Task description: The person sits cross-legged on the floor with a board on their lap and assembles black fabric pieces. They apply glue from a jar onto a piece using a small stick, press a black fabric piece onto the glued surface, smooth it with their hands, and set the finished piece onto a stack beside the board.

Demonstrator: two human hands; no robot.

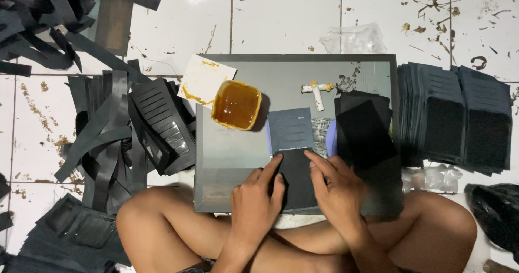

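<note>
My left hand [257,197] and my right hand [335,183] both press their fingers on a dark rectangular sheet [296,178] lying on a grey glass board [232,148] over my crossed legs. A lighter grey-blue panel [291,129] sits just beyond the dark sheet, joined to or overlapping its far edge. A square tub of amber glue [236,105] stands on the board to the left, and a white T-shaped glue applicator [318,91] lies beyond the panel. A stack of black sheets [365,129] rests to the right of my right hand.
Tall stacks of black slotted pieces [457,116] stand on the right. Loose black strips and cut pieces [119,132] are heaped on the left on the white tiled floor [281,13]. A glue-stained white card [203,78], clear plastic wrap [354,37], and a black bag [497,213] lie around.
</note>
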